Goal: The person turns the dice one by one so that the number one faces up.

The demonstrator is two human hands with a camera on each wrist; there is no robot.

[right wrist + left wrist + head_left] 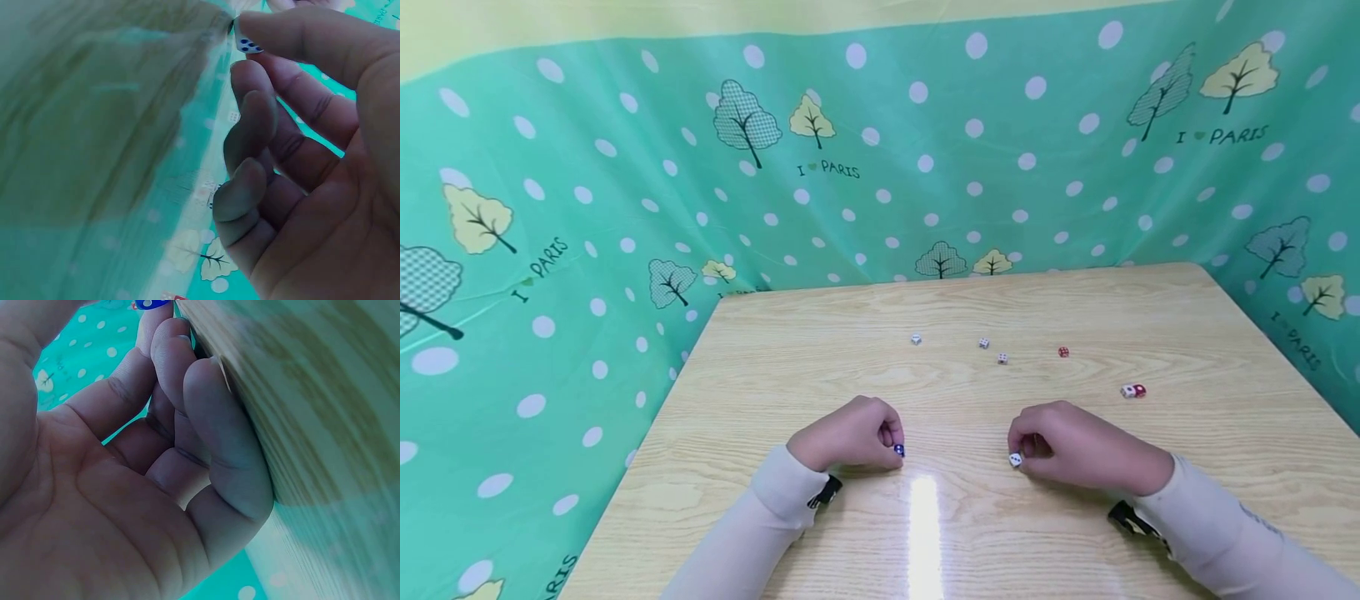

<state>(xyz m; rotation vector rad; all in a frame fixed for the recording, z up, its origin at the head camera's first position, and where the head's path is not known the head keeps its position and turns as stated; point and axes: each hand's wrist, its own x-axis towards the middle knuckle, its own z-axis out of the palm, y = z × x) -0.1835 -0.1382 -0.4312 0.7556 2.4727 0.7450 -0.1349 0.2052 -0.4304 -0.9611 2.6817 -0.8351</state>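
Between thumb and index finger, my left hand (853,433) pinches a blue die (898,450) low over the table. Only a sliver of that blue die (152,303) shows at the top of the left wrist view, with white dots on it. Off to the right, my right hand (1067,442) pinches a white die (1015,459) close to the tabletop. Dark pips show on the white die (247,44) in the right wrist view, where the thumb covers part of it. The other fingers of both hands are curled beside the wood.
On the wooden table (790,358) farther back lie white dice, one at left (916,339) and a pair (983,343) near the middle. A red die (1063,352) sits right of them. Nearer right, a white die (1127,391) touches a red die (1140,390). Green polka-dot cloth (880,158) surrounds the table.
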